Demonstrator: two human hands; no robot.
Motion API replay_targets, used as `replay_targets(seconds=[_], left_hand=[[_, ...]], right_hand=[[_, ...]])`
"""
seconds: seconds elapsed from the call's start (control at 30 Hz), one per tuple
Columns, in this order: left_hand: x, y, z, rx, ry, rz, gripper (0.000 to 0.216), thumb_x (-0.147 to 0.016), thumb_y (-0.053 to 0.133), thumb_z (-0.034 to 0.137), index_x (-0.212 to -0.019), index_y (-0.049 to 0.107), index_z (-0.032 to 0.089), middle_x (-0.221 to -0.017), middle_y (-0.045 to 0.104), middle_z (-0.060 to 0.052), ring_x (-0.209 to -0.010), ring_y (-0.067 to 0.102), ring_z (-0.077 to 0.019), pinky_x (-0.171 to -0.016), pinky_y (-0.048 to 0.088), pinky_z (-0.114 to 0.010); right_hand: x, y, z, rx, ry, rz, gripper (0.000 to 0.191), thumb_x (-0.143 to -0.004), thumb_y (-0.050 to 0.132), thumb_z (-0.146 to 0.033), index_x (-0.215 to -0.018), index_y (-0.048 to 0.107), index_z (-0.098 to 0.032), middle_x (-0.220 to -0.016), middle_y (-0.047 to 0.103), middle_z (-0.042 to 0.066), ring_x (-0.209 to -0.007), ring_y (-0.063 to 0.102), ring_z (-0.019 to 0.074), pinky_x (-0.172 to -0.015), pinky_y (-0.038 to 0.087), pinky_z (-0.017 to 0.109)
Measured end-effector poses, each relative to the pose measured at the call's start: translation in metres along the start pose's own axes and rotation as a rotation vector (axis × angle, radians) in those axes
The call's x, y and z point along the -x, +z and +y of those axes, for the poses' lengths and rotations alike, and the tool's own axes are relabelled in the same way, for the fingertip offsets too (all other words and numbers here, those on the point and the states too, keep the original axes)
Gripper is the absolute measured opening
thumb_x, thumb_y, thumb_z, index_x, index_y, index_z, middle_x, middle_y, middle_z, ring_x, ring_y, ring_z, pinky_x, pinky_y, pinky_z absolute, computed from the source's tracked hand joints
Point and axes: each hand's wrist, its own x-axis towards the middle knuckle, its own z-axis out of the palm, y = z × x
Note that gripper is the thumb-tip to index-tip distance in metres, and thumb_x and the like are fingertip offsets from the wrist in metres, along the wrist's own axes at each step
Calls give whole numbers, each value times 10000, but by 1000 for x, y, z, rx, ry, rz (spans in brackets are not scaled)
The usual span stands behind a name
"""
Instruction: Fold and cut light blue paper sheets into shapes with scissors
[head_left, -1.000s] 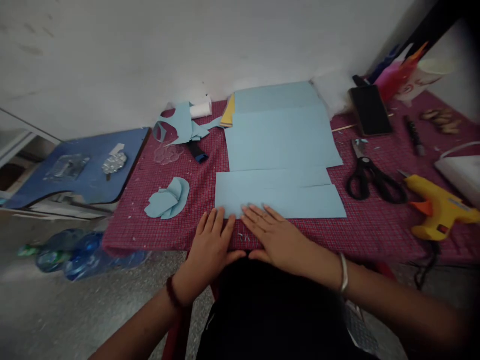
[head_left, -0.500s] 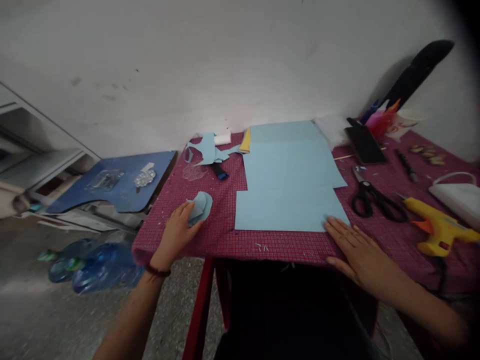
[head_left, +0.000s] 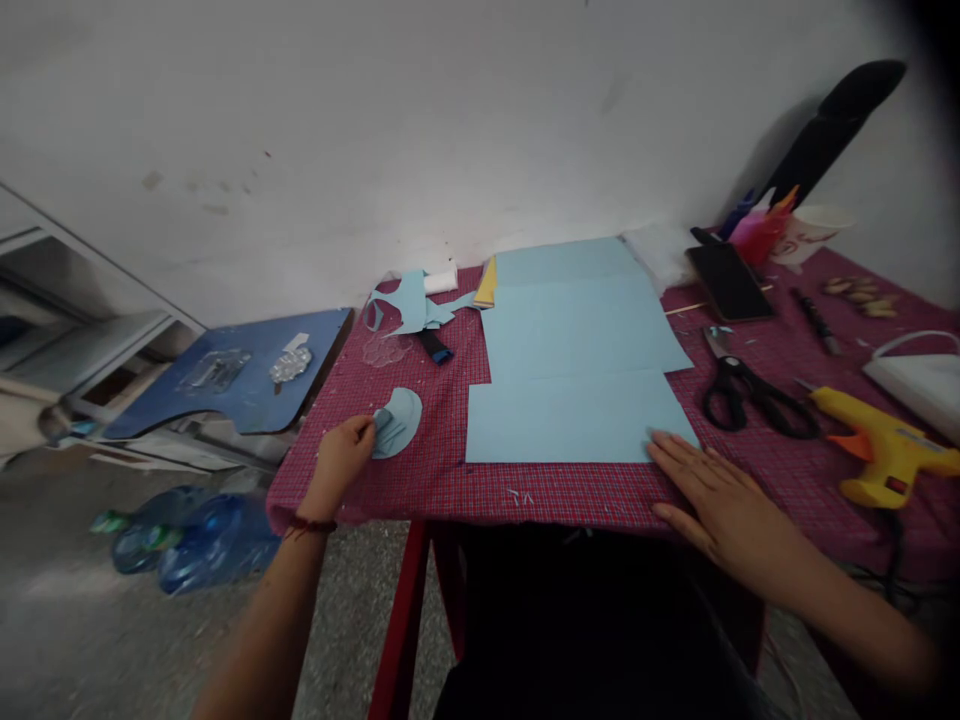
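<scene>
Two light blue paper sheets (head_left: 570, 415) lie overlapping in the middle of the table. My right hand (head_left: 712, 495) rests flat with its fingers stretched over the near right corner of the closer sheet. At the left, my left hand (head_left: 346, 455) is closed, thumb against fingers, pinching a small blue paper piece (head_left: 382, 418) by its edge. Directly beside and under that piece lie several cut blue paper shapes (head_left: 405, 412) with rounded outlines, stacked loosely.
Black-handled scissors (head_left: 742, 390), a yellow glue gun (head_left: 885, 440), a phone (head_left: 727, 280) and a dark pen-like tool (head_left: 816, 318) lie at the right. Blue paper scraps (head_left: 409, 300) and a yellow item (head_left: 486, 284) are behind. Plastic bottles (head_left: 214, 545) lie on the floor.
My left hand's spread fingers have closed into a pinch on a small paper piece at the pile, lifting its edge. My right hand stays on the sheet.
</scene>
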Motion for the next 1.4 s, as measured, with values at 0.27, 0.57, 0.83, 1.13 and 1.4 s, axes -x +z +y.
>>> replay_targets(seconds=[0.27,0.57,0.83,1.13,1.4], left_hand=[[-17,-39,78,-170,124,441,254,-898,439,297,-979,637,163,-983,655,-113,-1019,573,-263,-875,415,-357],[-39,22,179,-380,404,98,262,-905,441,216,-1086,601,116,-976,663,-144,-937,600,-310,-743,437,-389],[30,39,272,-84,817,-159,171,-895,545,275,-1020,619,184,-993,667,-68,-918,600,-257,-788,484,-393],[33,66,284,-63,824,-46,238,-897,459,95,-1044,637,154,-984,672,-79,-858,612,-221,-758,523,-355],[96,75,276,181,1009,8,401,-852,511,116,-1246,575,154,-1233,631,-171,-1067,599,-317,-841,501,-458]], right_hand=[[-32,-31,1,27,-8,-83,321,-925,504,-295,-1200,597,-158,-1237,621,136,-1108,577,282,-952,445,451],[-72,-62,-8,259,-247,-319,148,-840,549,-35,-915,620,-142,-878,638,79,-730,585,203,-641,448,318],[-71,-58,6,46,-127,34,176,-908,507,-107,-973,645,-195,-1061,658,73,-1051,565,219,-1048,349,487],[-28,-48,-17,-1130,565,493,502,-915,533,-308,-1390,372,-299,-1401,491,97,-1268,501,239,-1079,371,522],[-40,-31,-56,-1595,759,332,236,-769,726,-368,-946,659,-228,-1044,700,31,-1048,626,232,-1033,424,462]])
